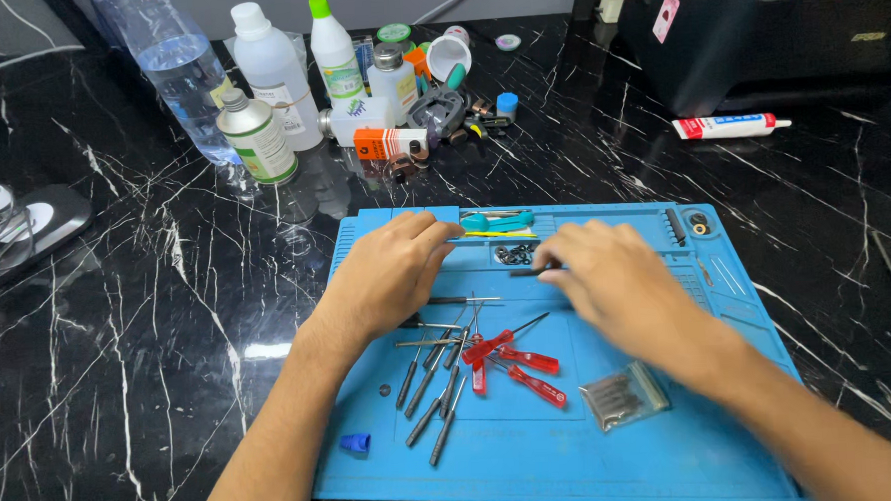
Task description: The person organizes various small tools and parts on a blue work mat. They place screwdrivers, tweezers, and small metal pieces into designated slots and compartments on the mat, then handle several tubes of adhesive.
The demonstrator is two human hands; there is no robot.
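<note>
Head view: bottles (288, 77) behind mat (535, 457); screwdrivers (471, 370) between hands.

Mat (575, 465) on table (120, 375), near front edge. Both hands over mat's rear half: left hand (391, 273) left of right hand (617, 278). Screwdrivers (471, 370) in heap on mat centre, before hands. Small bag (624, 395) right of heap. Cap (355, 443) at mat's front-left. Bottles (278, 87) behind mat. Tube (728, 125) at right rear. Small parts, possibly screws (514, 255), between hands.

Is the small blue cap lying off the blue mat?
No, the small blue cap lies on the blue mat, near its lower left corner.
</note>
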